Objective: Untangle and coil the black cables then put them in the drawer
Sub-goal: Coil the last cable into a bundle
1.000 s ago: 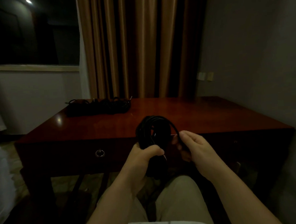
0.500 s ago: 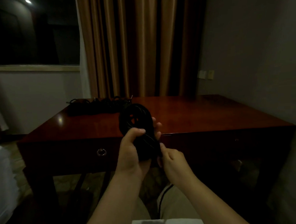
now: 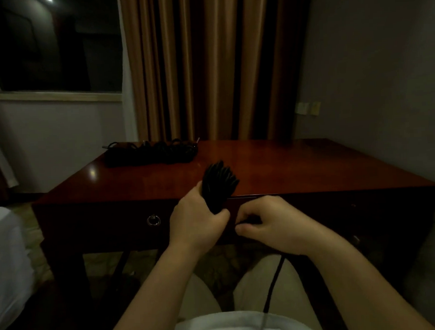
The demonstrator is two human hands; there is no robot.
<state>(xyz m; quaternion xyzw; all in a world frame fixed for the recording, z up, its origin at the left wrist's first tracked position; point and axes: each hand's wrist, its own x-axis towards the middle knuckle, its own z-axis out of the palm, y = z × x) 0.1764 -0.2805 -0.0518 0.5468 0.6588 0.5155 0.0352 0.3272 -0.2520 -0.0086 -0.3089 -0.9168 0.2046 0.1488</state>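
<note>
- In front of the desk (image 3: 300,170), just above its near edge, the left hand (image 3: 194,219) grips a coiled black cable (image 3: 218,185), fingers and thumb wrapped round the lower part of the bundle
- The coil stands upright out of the fist, its loops fanning slightly at the top against the reddish wood of the desk top
- Just beside it, the right hand (image 3: 275,225) has its fingers curled, pinching a loose black strand (image 3: 274,280) between thumb and fingers; the light is dim here, so the exact grip is hard to read, but the strand appears to run through the hand
- That strand drops from under the right hand, crosses the pale trouser leg (image 3: 265,281) and reaches the white shirt hem (image 3: 235,325) at the bottom of the view
- The two hands are close together but not touching, both in front of the closed drawer (image 3: 118,221) whose round metal ring pull (image 3: 153,220) sits to the left of the left hand
- At the far left of the desk top lies a pile of black cables (image 3: 151,153), with a few metal plug tips sticking out at its ends, well apart from the hands
- Behind the desk hang brown curtains (image 3: 206,64); a dark window (image 3: 51,45) is on the left, and a pale wall plate (image 3: 308,108) on the grey wall to the right
- A white cloth edge (image 3: 5,264) shows at the left border
</note>
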